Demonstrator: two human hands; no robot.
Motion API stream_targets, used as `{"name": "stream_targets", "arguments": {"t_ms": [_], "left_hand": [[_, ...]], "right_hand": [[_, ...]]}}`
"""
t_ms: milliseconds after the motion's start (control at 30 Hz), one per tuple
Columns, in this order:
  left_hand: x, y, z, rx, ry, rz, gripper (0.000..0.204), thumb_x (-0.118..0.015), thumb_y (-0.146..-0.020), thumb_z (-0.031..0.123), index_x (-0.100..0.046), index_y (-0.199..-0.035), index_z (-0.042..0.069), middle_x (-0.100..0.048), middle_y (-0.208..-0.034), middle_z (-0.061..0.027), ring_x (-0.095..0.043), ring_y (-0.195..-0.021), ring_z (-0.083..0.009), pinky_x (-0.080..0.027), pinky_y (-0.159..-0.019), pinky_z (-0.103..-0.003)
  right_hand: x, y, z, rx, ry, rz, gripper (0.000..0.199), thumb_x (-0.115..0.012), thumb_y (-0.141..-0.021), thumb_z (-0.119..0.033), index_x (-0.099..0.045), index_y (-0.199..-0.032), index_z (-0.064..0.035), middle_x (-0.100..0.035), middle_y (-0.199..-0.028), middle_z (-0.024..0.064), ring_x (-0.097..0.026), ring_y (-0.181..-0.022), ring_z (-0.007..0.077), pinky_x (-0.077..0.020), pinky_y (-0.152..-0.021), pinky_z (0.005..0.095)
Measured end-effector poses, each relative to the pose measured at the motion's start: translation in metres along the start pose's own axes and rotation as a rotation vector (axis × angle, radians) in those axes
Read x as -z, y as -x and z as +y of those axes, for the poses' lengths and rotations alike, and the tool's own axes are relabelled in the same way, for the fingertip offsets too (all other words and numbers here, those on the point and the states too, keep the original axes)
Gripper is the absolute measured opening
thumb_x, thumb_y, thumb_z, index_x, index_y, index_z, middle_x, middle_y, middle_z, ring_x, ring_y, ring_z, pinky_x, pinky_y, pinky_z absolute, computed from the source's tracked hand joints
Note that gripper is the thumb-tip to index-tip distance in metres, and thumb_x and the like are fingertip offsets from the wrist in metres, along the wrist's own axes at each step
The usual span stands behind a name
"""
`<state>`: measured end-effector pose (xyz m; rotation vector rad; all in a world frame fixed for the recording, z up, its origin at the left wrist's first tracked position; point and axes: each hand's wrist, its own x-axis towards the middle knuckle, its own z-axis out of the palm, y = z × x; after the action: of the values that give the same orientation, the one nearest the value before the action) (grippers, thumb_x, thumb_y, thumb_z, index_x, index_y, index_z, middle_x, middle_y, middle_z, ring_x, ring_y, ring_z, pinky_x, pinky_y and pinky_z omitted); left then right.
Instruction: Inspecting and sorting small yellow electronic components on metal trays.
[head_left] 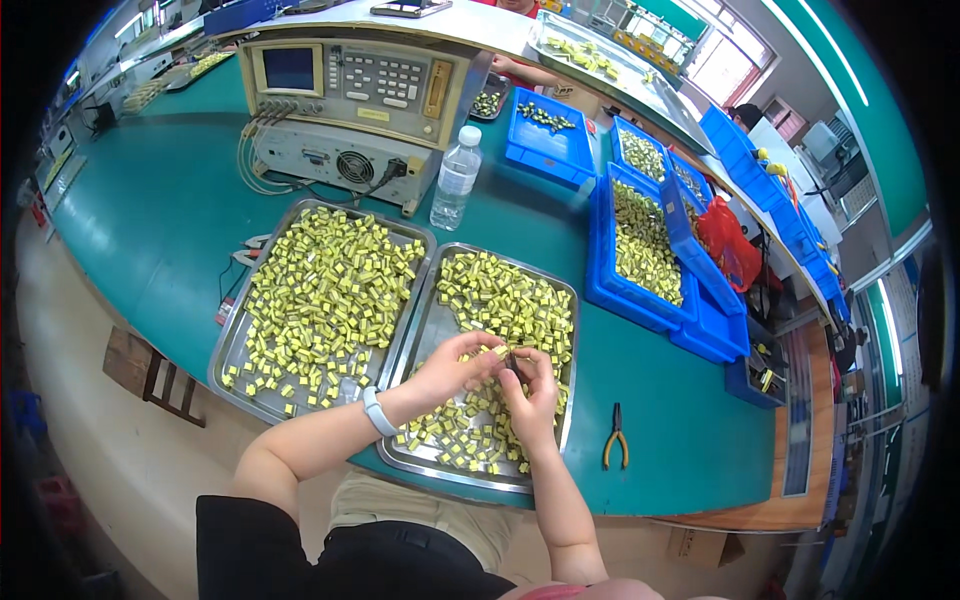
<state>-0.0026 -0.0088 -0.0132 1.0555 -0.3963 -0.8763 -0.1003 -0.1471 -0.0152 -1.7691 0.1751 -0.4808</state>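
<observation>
Over the right metal tray [405, 452] my two hands meet, fingertips almost touching. My left hand [460, 368], with a pale band on its wrist, is closed in a pinch on a small yellow block-shaped component [501, 351]. A small dark piece [513, 363] is gripped between the fingers of my right hand [533, 395]; its kind is too small to make out. Many similar yellow components [500, 300] lie loose in this tray, partly hidden under my hands. The left metal tray [232, 375] beside it is heaped with more of them.
Pliers [616, 440] with yellow handles lie right of the trays. A water bottle [457, 180] stands behind them, next to a bench test instrument [390, 90] with cables. Blue bins [600, 270] of components and a red bag [728, 245] are at right. Another person's arm [525, 71] shows at the back.
</observation>
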Motion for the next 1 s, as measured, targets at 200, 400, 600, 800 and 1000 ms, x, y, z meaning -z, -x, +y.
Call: {"name": "stream_targets", "arguments": {"t_ms": [200,400,600,800,1000], "left_hand": [[-0.002,0.001,0.006,0.019,-0.059,0.007,0.033,-0.063,-0.095,0.021,-0.054,-0.121,0.004,-0.051,-0.08,0.0035,-0.044,-0.068,-0.0034,-0.035,-0.057,-0.019],[-0.004,0.005,0.006,0.025,-0.057,0.024,0.032,-0.065,-0.093,0.02,-0.055,-0.12,0.006,-0.052,-0.081,0.0039,-0.044,-0.067,-0.0032,-0.035,-0.057,-0.018],[-0.004,0.005,0.0,0.002,-0.056,0.04,0.033,-0.067,-0.091,0.019,-0.055,-0.119,0.005,-0.053,-0.083,0.0025,-0.044,-0.066,-0.0039,-0.036,-0.056,-0.018],[0.006,-0.004,0.003,-0.036,0.061,0.012,0.035,-0.069,-0.09,0.016,-0.053,-0.12,0.005,-0.052,-0.088,0.0013,-0.042,-0.064,-0.0042,-0.033,-0.055,-0.019],[0.006,-0.002,0.004,-0.041,0.01,0.006,0.034,-0.069,-0.089,0.018,-0.056,-0.117,0.006,-0.057,-0.096,0.0006,-0.047,-0.068,-0.003,-0.036,-0.058,-0.018]], "right_hand": [[0.001,-0.001,-0.001,-0.041,-0.013,0.013,0.028,-0.064,-0.089,-0.005,-0.051,-0.114,-0.0002,-0.068,-0.095,0.0132,-0.066,-0.089,0.0195,-0.0504,-0.078,0.0298],[0.0,0.001,0.002,0.039,0.02,-0.004,0.026,-0.061,-0.09,-0.002,-0.049,-0.114,-0.0006,-0.066,-0.09,0.0072,-0.059,-0.073,0.009,-0.0451,-0.061,0.0209],[0.001,0.006,0.001,-0.035,0.017,0.018,0.028,-0.065,-0.088,-0.005,-0.054,-0.113,0.0,-0.068,-0.097,0.0136,-0.067,-0.091,0.0197,-0.0513,-0.079,0.0309],[0.003,-0.001,0.001,0.059,0.06,0.084,0.026,-0.067,-0.086,0.0,-0.057,-0.11,0.0036,-0.068,-0.096,0.0127,-0.067,-0.085,0.0175,-0.0521,-0.074,0.0271],[0.005,-0.002,-0.002,0.101,0.111,0.092,0.025,-0.066,-0.086,0.004,-0.059,-0.11,0.0058,-0.069,-0.094,0.0118,-0.067,-0.082,0.0149,-0.0521,-0.07,0.0246]]}}
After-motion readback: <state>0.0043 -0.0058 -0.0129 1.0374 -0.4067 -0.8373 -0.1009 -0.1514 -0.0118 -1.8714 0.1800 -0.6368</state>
